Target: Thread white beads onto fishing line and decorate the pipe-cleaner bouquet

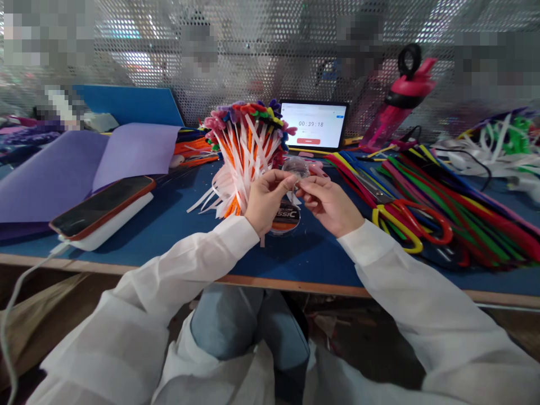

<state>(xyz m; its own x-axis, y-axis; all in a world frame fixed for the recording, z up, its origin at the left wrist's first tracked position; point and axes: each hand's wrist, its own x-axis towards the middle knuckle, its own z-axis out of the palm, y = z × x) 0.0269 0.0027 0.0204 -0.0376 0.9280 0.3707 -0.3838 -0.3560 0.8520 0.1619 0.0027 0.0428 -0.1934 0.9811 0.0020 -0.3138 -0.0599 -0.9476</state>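
Observation:
My left hand [270, 198] and my right hand [327, 202] meet fingertip to fingertip above the table's middle, both closed in a pinch. What they pinch is too small to make out. Just behind the fingertips is a clear round item [296, 166]. Under my left hand lies a round container with a black label [287, 216], partly covered by the fingers. Left of the hands a large bundle of pipe-cleaner flowers [248, 140] with orange stems and pale pink ribbons rests on the table.
A tablet [313, 125] showing a timer stands at the back. On the right are red and yellow scissors [415, 222], many colored pipe cleaners [468, 208] and a pink bottle [396, 107]. Purple sheets [135, 149] and a phone [105, 207] with a cable lie left.

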